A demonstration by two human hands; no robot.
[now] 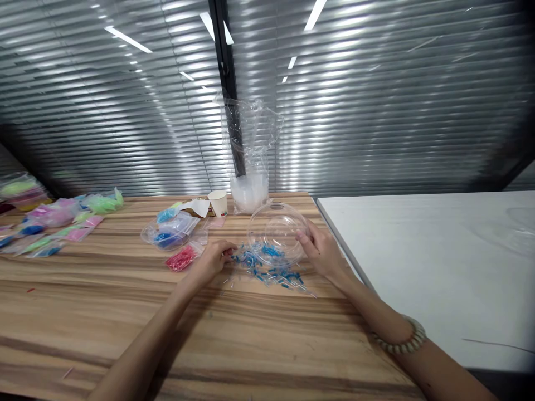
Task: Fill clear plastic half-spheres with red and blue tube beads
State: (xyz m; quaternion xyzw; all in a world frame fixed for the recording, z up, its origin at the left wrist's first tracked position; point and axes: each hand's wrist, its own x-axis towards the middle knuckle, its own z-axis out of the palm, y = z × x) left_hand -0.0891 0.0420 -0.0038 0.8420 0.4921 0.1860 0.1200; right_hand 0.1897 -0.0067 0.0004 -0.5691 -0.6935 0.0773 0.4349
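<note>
My right hand (320,248) grips the rim of a clear round plastic bowl (288,214), thumb on the near side. The bowl is tilted, and blue pieces show in or through its lower part. Below and around it, a pile of short blue and clear tube pieces (276,275) is spread on the wooden table (234,340). My left hand (219,255) is at the left edge of the pile with its fingers pinched together. Whatever is between those fingertips is too small to make out.
Left of the pile lie a bag of red pieces (181,259) and a clear container with blue bags (167,238). Behind stand a paper cup (218,203) and a tall clear plastic bag (249,189). Coloured bags (58,214) crowd the far left. A white table (434,250) adjoins on the right.
</note>
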